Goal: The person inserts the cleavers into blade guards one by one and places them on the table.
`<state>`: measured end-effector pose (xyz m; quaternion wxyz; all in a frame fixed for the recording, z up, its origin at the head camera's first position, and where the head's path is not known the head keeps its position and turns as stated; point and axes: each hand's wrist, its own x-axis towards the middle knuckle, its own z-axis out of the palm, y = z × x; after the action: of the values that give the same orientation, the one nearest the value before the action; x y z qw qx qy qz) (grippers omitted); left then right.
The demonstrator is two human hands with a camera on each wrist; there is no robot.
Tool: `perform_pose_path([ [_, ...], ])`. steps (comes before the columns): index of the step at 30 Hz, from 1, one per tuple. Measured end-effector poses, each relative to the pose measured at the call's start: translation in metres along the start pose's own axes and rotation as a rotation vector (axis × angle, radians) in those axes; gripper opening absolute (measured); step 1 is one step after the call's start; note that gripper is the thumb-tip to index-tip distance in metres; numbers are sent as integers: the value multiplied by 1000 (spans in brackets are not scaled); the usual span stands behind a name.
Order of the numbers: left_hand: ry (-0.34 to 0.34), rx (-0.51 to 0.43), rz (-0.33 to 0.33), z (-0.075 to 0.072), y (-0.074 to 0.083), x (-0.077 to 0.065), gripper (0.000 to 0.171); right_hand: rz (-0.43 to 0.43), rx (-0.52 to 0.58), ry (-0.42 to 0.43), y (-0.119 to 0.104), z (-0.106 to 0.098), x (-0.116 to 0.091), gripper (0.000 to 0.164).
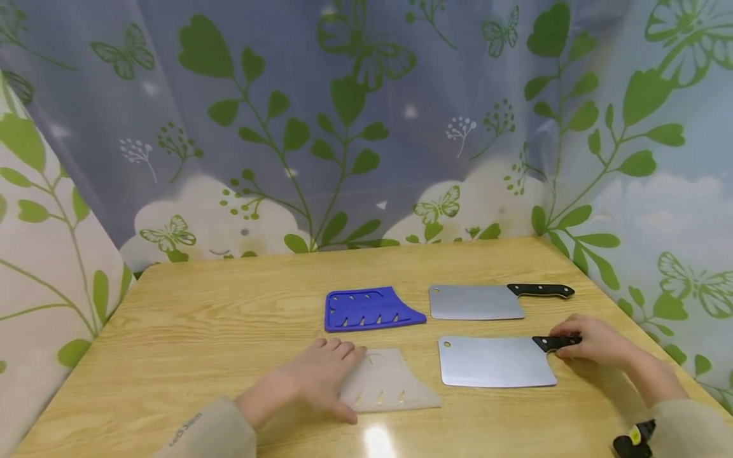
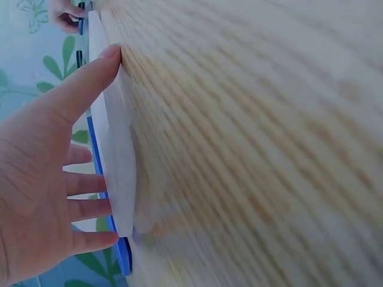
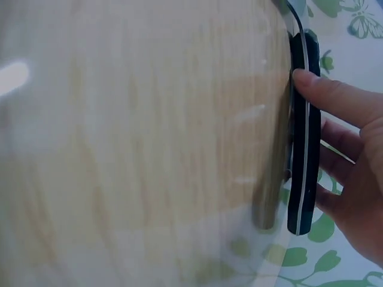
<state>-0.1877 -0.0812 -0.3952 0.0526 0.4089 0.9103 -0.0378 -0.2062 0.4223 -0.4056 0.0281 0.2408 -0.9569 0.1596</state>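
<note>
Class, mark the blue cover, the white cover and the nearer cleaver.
Blue cover [image 1: 372,308], head view: middle of its face.
White cover [image 1: 390,378], head view: its exposed face.
Nearer cleaver [image 1: 494,361], head view: middle of its blade.

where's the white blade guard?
Head view: the white blade guard is low-center, just nearer than the blue blade guard and left of the nearer cleaver, the left grip at its left end.

Fingers [image 3: 342,139] gripping a black handle [image 3: 299,137], wood-grained table [image 3: 149,149], leaf-patterned cloth [image 3: 350,57]
</note>
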Motion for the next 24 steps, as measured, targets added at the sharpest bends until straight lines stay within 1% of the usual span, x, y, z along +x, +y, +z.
perform_pose_path([
  [3,17,-11,4,0,0,-2,101,29,9,-28,-5,-1,2,26],
  [7,37,-21,6,2,-2,-5,100,65,50,-81,-11,-4,3,26],
  [10,48,-32,-11,3,-5,-8,103,54,81,-101,-14,-5,4,22],
  [13,72,-42,-41,3,-9,-12,109,22,101,-94,-16,-6,4,20],
  [16,113,-48,-68,1,-13,-17,113,18,114,-90,-20,-6,5,20],
  [21,194,-80,-110,2,-23,-29,117,82,138,-110,-31,-8,8,22],
  [24,277,-96,-123,2,-31,-35,116,95,150,-102,-38,-10,11,21],
])
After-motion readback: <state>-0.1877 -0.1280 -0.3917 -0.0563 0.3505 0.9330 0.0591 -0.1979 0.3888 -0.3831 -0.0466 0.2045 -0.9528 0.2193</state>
